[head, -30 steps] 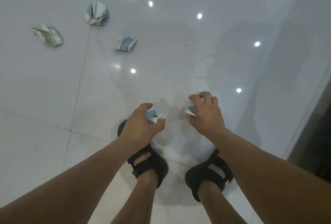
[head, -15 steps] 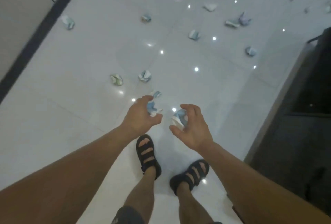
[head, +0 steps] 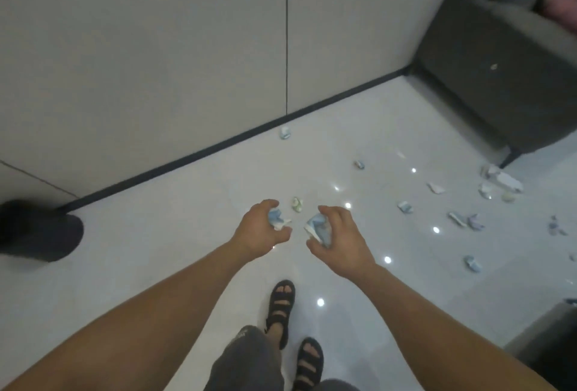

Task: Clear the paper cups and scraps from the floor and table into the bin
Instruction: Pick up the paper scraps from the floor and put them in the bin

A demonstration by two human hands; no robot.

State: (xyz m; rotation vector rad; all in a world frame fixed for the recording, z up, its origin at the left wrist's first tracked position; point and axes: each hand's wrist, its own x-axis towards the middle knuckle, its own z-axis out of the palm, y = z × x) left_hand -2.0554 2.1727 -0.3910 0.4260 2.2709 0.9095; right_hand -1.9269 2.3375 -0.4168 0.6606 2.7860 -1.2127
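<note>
Left hand [head: 260,229] curled round crumpled blue-white paper cup [head: 277,219]. Right hand [head: 342,239] grips second crumpled blue-white cup [head: 318,228]. Both held above glossy white tile floor [head: 175,234]. Greenish paper scrap [head: 297,204] on floor just beyond hands. More scraps scattered right, near grey armchair [head: 499,78]. Dark round container [head: 40,231] at left by wall, blurred.

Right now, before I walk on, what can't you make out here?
Head view only.
- Dark object: blurred, cut by the left edge; bin or not, unclear.
- Crushed cup in left hand: partly covered by its grip.
- Second crushed cup in right hand: partly hidden by fingers.
- Pile of scraps by the armchair leg: too small to count.
</note>
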